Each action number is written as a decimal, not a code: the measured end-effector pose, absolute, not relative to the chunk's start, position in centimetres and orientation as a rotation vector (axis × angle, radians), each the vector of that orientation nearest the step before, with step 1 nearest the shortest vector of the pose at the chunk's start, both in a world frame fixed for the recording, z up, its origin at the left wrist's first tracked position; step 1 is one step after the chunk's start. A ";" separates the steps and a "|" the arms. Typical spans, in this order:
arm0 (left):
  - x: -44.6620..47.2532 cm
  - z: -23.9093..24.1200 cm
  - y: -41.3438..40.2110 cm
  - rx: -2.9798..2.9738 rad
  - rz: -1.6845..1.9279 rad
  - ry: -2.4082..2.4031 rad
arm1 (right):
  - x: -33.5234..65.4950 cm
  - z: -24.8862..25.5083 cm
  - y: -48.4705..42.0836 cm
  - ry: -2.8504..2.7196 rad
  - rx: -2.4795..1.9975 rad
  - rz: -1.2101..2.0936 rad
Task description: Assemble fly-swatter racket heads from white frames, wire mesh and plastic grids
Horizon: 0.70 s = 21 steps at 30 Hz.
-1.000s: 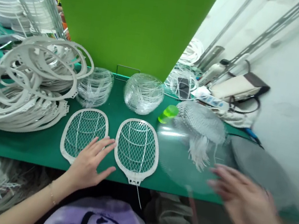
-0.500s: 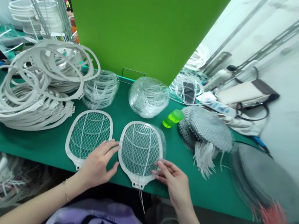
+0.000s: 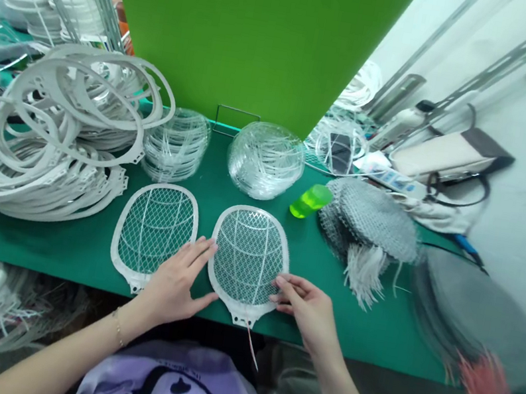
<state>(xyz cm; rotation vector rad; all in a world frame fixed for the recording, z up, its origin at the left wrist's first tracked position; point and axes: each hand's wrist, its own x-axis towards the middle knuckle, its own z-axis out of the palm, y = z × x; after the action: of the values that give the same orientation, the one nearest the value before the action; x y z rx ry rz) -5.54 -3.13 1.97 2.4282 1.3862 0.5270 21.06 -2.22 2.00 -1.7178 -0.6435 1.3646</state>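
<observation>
Two white oval swatter frames lie side by side in front of me. On the right frame (image 3: 212, 268) rests a grey wire mesh (image 3: 247, 255), with thin leads hanging from the neck. My left hand (image 3: 178, 284) is open, fingers spread, its fingertips against that frame's left edge. At the lower right edge, my right hand (image 3: 305, 308) pinches the rim of the mesh between thumb and fingers; the fingertips are partly hidden. The left frame (image 3: 121, 247) has white ribs and a diamond lattice, and its lower right part is behind my left hand.
Piled white frames (image 3: 43, 187) stand at the left. Two stacks of clear ribbed pieces (image 3: 178, 146) sit behind the work. To the right are a bright green cylinder (image 3: 311, 201), grey meshes with white leads (image 3: 374, 222) and dark meshes with red leads (image 3: 467, 305). A green panel (image 3: 250, 33) rises behind.
The mesh stuck out past the right frame's upper right edge before; now it lies nearly within the frame's outline. Both hands stay at the frame's sides. The camera view has shifted slightly.
</observation>
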 end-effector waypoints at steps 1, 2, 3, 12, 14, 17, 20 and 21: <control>-5.5 2.0 -3.1 2.452 0.483 1.347 | 21.0 2.0 -2.1 -0.646 -1.732 1.363; -5.4 1.9 -3.1 2.475 0.440 1.309 | 21.0 2.0 -2.0 -0.647 -1.747 1.359; -5.3 1.9 -3.0 2.497 0.400 1.279 | 21.0 2.0 -1.9 -0.652 -1.762 1.354; -4.8 1.4 -2.9 2.630 0.312 1.229 | 22.8 2.5 -2.7 -1.098 -1.983 0.762; -5.0 1.5 -2.7 2.634 0.319 1.217 | 22.9 2.0 -2.4 -1.257 -1.948 0.649; -5.5 1.9 -2.4 2.622 0.325 1.202 | 22.6 0.9 -1.8 -1.421 -1.871 0.681; -5.8 2.9 -1.9 2.608 0.293 1.180 | 22.2 0.1 -1.6 -1.418 -1.883 0.656; -5.7 3.4 -1.6 2.598 0.282 1.178 | 22.1 0.0 -1.6 -1.386 -1.897 0.667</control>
<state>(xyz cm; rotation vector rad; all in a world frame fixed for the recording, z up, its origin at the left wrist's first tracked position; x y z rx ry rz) -5.69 -1.64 3.35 2.5984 1.1785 0.2820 22.09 -1.57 0.01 -1.8972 -1.3858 0.6667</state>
